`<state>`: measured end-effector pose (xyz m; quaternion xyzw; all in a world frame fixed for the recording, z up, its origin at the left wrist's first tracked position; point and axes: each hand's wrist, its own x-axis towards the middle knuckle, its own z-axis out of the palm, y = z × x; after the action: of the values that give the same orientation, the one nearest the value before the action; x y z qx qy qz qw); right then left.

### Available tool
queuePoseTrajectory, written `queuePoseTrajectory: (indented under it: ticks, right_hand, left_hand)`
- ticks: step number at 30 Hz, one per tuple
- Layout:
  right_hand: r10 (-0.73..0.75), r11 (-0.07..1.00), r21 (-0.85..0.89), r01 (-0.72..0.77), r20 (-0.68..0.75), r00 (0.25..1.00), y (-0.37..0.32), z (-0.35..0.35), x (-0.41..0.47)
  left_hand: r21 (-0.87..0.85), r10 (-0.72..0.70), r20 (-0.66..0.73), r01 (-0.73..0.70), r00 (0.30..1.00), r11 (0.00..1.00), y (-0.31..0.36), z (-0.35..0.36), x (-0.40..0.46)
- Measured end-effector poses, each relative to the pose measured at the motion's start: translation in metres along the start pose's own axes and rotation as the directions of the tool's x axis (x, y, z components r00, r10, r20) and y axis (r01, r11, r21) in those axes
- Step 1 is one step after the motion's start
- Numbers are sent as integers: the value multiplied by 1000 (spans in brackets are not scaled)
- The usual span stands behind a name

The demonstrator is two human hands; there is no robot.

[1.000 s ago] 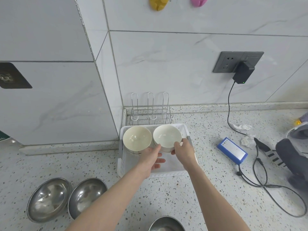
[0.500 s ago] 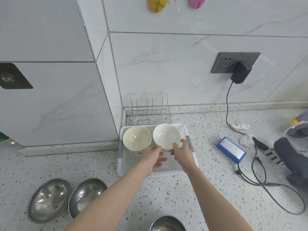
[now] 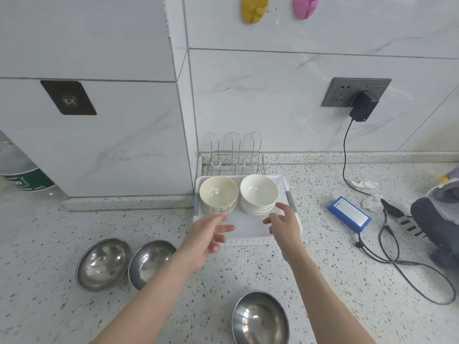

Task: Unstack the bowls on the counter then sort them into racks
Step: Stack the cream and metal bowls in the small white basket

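Cream bowl stack & white bowl stack, side by side in tray

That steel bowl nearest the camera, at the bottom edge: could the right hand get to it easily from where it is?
Probably yes. The right hand is open and holds nothing, hovering over the white tray. The steel bowl sits on bare counter nearer the person, with nothing between them.

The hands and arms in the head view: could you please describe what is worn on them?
Nothing is worn. The left hand and the right hand are bare, without gloves, rings or a watch, and both forearms are bare to the bottom edge of the picture; no sleeve shows.
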<state>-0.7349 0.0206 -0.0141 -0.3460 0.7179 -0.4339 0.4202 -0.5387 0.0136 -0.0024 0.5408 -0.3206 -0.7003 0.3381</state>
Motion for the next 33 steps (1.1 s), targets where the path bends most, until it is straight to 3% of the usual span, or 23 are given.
queuePoseTrajectory:
  ticks: [6,14,20,23,28,33]
  right_hand:
    - [-29,997,70,27,36,999,-3,11,-44]
    - [-26,1000,-5,26,18,1000,14,23,-91]
    - [21,997,70,-17,-60,998,32,31,-130]
    - [59,996,79,-44,-195,979,48,28,-153]
    - [152,984,-13,-177,-450,880,81,8,-189]
    - [279,905,-178,-386,-435,856,99,-1,-210]
  left_hand:
    - [-79,-33,-109,24,993,997,-38,-56,-46]
    - [-143,-212,-205,185,956,972,-90,-115,-76]
    - [-142,-272,-226,244,935,959,-94,-143,-82]
    - [-96,-287,-229,271,930,958,-94,-153,-81]
    - [-39,-241,-249,238,938,970,-96,-158,-76]
    - [-20,-201,-226,202,953,979,-95,-154,-72]
